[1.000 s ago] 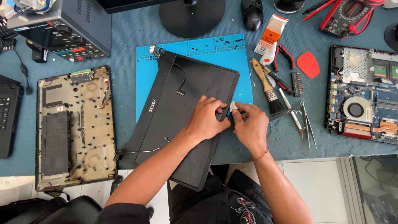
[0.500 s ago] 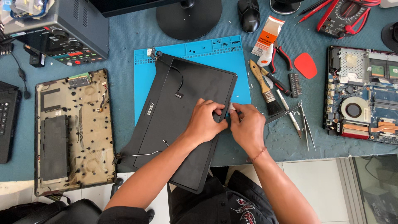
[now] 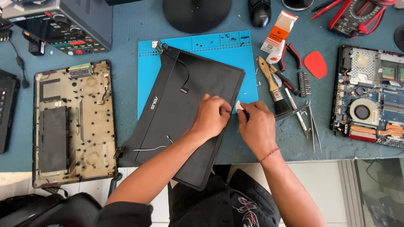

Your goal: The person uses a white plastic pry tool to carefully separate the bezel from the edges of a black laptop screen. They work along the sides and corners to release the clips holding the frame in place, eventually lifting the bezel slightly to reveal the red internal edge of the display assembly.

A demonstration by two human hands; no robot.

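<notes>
Since the earlier frame both hands have barely shifted along the right edge of the black laptop lid (image 3: pixel 185 109), and the small white pick (image 3: pixel 239 106) now shows more clearly. At the desk's (image 3: pixel 126 50) left edge lies a bare laptop base shell (image 3: pixel 73 122). The lid rests tilted on a blue mat (image 3: pixel 202 44) in the middle, its lower corner overhanging the desk's front edge. The left hand (image 3: pixel 212 115) presses curled fingers on the lid's right edge. Just beside it, the right hand (image 3: pixel 256 126) pinches the pick at that edge. Further right lie a brush (image 3: pixel 271 84), tweezers (image 3: pixel 313 126) and a motherboard (image 3: pixel 370 96).
</notes>
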